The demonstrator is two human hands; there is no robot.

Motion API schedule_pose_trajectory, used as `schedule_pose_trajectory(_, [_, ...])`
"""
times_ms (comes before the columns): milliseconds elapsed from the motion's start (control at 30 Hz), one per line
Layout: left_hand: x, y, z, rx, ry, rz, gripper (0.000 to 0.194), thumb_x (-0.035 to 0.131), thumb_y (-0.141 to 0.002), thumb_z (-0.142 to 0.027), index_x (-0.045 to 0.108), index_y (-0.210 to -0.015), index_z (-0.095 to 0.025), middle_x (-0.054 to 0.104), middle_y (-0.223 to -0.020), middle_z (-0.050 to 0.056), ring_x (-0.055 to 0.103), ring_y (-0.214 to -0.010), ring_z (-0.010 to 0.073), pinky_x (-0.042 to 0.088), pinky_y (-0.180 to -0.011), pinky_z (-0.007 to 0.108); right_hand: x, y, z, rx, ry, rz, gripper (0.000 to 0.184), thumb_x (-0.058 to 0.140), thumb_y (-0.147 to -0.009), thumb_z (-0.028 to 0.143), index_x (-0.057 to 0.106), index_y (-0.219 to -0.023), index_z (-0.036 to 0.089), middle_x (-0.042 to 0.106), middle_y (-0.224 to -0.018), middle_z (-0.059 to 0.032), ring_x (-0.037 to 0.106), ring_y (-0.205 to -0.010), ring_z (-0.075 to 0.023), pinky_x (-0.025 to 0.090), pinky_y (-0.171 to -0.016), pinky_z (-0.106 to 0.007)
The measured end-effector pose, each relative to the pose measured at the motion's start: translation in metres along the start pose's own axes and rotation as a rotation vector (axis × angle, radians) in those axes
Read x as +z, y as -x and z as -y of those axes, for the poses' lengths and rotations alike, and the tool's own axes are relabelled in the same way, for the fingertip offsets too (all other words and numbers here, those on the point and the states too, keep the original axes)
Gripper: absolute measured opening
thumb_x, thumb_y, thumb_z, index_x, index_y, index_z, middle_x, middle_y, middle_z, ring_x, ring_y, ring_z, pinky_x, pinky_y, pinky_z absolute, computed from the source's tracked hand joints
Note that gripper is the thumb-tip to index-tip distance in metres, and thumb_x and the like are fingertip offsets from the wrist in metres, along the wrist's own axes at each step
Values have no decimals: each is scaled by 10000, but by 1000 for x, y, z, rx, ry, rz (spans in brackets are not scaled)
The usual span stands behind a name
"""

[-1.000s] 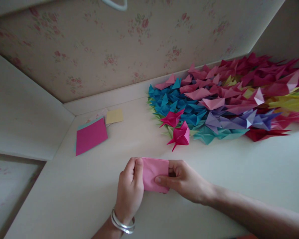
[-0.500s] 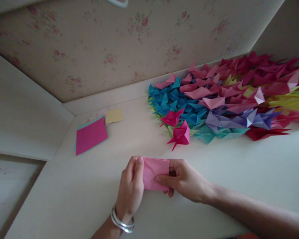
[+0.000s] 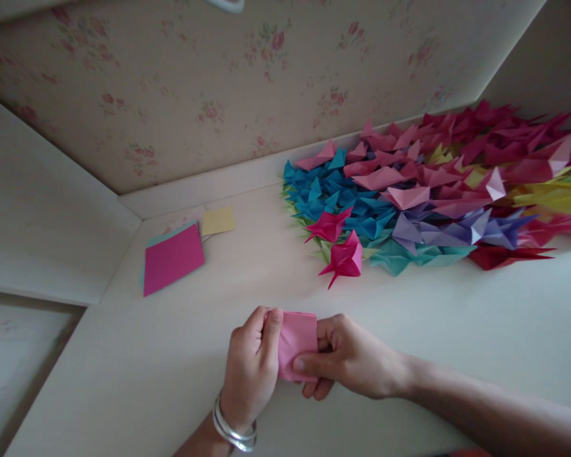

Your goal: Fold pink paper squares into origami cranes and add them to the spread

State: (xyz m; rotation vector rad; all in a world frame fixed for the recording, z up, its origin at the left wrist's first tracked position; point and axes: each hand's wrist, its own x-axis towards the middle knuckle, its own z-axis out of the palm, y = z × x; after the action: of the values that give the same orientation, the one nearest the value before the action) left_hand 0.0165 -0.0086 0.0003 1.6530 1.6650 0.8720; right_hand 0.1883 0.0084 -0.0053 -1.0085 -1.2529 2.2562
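Observation:
Between both hands is a folded pink sheet of origami paper (image 3: 297,339), roughly square, held above the white desktop. My left hand (image 3: 254,362), with silver bangles at the wrist, pinches its left edge, thumb on top. From the other side my right hand (image 3: 349,358) grips the lower right part, its thumb lying across the front and its fingers behind, partly hidden. Beyond the hands, two magenta folded paper cranes (image 3: 346,257) lie at the near left corner of a large group of cranes.
Rows of folded cranes (image 3: 385,178) in blue, pink, purple, yellow and red cover the desk's back right, along the floral wall. At the back left lie magenta square sheets (image 3: 175,260) over light blue ones, beside a small yellow paper (image 3: 219,221). A white panel (image 3: 47,209) bounds the left.
Both hands have come slightly nearer to me and closer together, and less of the pink paper shows between them. The cranes and loose sheets have stayed put.

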Motion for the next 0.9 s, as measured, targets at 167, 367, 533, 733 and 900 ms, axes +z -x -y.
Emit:
schedule_pose_trajectory(167, [1, -1, -2, -22, 60, -6, 380, 429, -994, -401, 465, -669, -207, 443, -550, -61, 432, -506, 112, 335, -501, 206, 4, 1, 0, -12, 10, -24, 341, 754, -757, 438, 599, -707, 138, 636, -602, -6, 661, -508, -115, 529, -478, -176])
schedule_pose_trajectory(367, [-6, -7, 1, -171, 212, 33, 421, 496, -946, -505, 483, -663, -194, 455, -584, -49, 425, -529, 103, 352, -475, 186, -4, 7, 3, -155, 7, -52, 346, 686, -840, 448, 594, -983, 146, 657, -655, -1, 638, -539, -116, 516, -527, -218])
schedule_pose_trajectory(533, [-7, -8, -1, -369, 402, 198, 424, 510, -897, -608, 606, -966, -201, 486, -577, -53, 459, -417, 106, 318, -313, 170, -12, 5, 8, -267, -15, -200, 410, 665, -855, 362, 580, -1204, 164, 613, -606, 48, 616, -519, -124, 512, -527, -241])
schedule_pose_trajectory(733, [-11, -1, -11, -192, 703, 178, 612, 609, -904, -475, 363, -1414, -244, 652, -797, 9, 629, -586, 145, 526, -486, 225, -16, 3, 12, -345, -116, -394, 215, 684, -836, 318, 709, -938, 131, 670, -594, -2, 638, -516, -127, 518, -515, -228])
schedule_pose_trajectory(900, [-15, 1, -8, -106, 729, 193, 420, 778, -791, -345, 606, -1150, -210, 681, -837, 20, 633, -686, 138, 549, -603, 223, -18, 4, 10, -426, -246, -308, 222, 695, -874, 328, 684, -1017, 158, 690, -619, 1, 662, -534, -127, 523, -516, -215])
